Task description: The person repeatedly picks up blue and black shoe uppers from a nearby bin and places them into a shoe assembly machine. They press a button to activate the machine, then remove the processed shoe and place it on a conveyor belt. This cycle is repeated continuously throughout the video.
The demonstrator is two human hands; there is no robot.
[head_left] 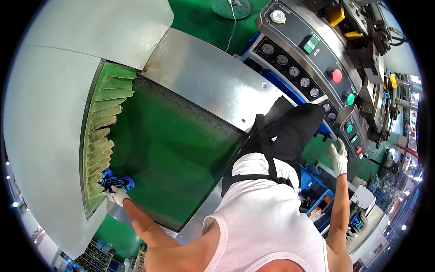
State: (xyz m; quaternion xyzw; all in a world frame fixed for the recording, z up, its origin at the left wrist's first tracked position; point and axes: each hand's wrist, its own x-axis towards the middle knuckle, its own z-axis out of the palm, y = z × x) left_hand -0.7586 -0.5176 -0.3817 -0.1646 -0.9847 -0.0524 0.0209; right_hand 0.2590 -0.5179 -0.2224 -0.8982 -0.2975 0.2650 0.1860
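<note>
My left hand (118, 196), in a white glove, reaches to the mouth of a large grey machine housing (45, 136). Its fingers are closed on a pair of blue and black shoes (118, 182), partly hidden by the glove. The shoes are at the lower end of a green fabric strip curtain (102, 131), over a dark green belt-like surface (172, 145). On the other side, my right hand (338, 157), also gloved, is raised with fingers apart and nothing in it. It is nearest a small control box (353, 131) with green and red buttons.
A metal plate (204, 72) borders the green surface. Ahead on the right stands a machine with a control panel (312, 50), round gauges (293, 71) and a red button (336, 75). A blue rack (317, 192) is beside my right arm, and a fan-like round object (232, 7) stands at the top.
</note>
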